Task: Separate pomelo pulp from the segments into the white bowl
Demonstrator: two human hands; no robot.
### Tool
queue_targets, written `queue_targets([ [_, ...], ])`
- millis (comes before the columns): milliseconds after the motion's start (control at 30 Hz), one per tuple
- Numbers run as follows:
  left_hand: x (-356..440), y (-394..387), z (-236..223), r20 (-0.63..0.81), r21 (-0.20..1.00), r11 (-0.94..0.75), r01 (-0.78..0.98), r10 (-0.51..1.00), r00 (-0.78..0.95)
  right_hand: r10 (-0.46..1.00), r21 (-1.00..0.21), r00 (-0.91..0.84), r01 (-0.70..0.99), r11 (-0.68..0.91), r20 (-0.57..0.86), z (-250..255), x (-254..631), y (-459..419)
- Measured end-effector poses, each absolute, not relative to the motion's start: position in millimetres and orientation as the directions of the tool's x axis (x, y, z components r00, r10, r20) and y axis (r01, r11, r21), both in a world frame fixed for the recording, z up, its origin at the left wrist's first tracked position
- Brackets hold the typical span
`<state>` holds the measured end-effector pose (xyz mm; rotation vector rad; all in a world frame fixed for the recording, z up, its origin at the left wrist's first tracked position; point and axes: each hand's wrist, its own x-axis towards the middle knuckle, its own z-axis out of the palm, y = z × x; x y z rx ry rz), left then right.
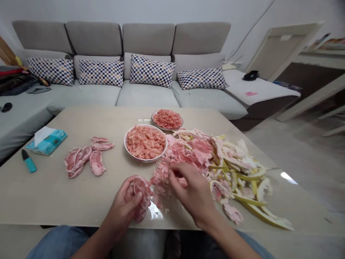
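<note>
My left hand (124,205) is closed around a pink pomelo segment (142,196) near the table's front edge. My right hand (193,192) hovers just right of it, its fingers pinched on a scrap of pink membrane beside the heap of peeled skins (188,151). A white bowl (145,143) full of pink pulp stands just beyond my hands. A smaller plate of pulp (167,119) sits behind it. Several unpeeled segments (84,158) lie on the table to the left.
Yellow-green rind pieces (250,180) pile up at the right of the beige table (54,194). A tissue pack (47,140) and a teal-handled knife (28,160) lie at the left. A grey sofa with checked cushions (151,70) runs behind.
</note>
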<state>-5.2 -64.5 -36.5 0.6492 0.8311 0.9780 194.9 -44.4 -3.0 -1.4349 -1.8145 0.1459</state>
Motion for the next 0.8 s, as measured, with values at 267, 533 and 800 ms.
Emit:
queue_targets([
  [267,-6.5,-58.6,-37.9,-0.317,0.665,0.447,-0.598,0.894,0.315,0.960,-0.628,-0.104,0.737,0.251,0.261,-7.1,204.5,-45.6],
  [533,-2.9,-62.0,-35.6,-0.318,0.733,0.350,-0.584,0.934,0.160,0.976,-0.804,-0.184,0.559,0.201,0.116,-13.2,161.4,-62.7],
  [800,-2.7,-66.3,-45.3,-0.221,0.801,0.261,-0.539,0.965,0.138,0.991,-0.884,-0.126,0.456,0.106,0.053,-11.3,152.8,-60.9],
])
